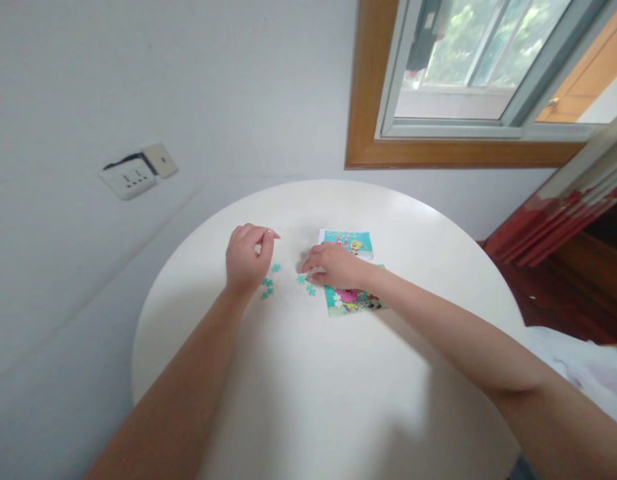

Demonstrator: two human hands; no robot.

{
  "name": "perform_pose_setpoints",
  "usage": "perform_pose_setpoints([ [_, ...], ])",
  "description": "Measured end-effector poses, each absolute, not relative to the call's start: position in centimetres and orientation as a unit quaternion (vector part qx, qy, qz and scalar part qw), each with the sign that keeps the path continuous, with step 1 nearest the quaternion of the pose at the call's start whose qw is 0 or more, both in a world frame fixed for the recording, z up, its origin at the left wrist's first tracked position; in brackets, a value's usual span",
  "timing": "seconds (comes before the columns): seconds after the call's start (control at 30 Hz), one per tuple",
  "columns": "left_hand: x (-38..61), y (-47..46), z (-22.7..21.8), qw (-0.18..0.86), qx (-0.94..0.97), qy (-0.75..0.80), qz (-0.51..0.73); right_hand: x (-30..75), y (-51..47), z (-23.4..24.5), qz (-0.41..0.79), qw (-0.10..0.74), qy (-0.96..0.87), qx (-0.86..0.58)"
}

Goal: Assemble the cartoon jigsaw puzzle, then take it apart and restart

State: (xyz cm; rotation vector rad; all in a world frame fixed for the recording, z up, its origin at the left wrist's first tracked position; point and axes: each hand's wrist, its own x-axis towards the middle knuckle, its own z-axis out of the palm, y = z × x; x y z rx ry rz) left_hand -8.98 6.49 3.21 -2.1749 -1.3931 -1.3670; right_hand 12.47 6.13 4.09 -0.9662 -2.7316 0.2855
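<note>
My left hand (249,259) hovers over the left part of the round white table (308,380). Its fingers are curled in, thumb against the index finger; whatever they might hold is too small to make out. Loose teal jigsaw pieces (267,292) lie beside it. To the right, my right hand (335,265) reaches low over the table with fingers bent and apart, its fingertips close to another few jigsaw pieces (301,279). Under its wrist lies a partly assembled cartoon jigsaw puzzle (348,303), partly covered by my forearm. Just behind sits a small teal picture box (363,243).
Behind the table is a white wall (213,87) with a power socket (131,177) at left. A wood-framed window (453,153) is at the upper right. A red and beige curtain (553,213) hangs at right, near a white plastic-like sheet (578,360).
</note>
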Motion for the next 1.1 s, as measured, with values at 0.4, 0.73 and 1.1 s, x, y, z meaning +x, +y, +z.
perform_pose_setpoints([
  [0.4, -9.1, 6.8, 2.3, 0.108, -0.741, -0.478, -0.459, 12.2, 3.3, 4.8, 0.084, 0.039, -0.918, -0.385],
  [0.73, -8.6, 6.4, 2.5, -0.032, -0.870, -0.389, -0.301, 12.5, 3.1, 3.9, 0.106, 0.083, -0.901, -0.413],
  [1.1, -8.7, 6.5, 2.1, -0.039, -0.873, -0.398, -0.279, 13.7, 2.6, 3.7, 0.090, 0.064, -0.904, -0.413],
])
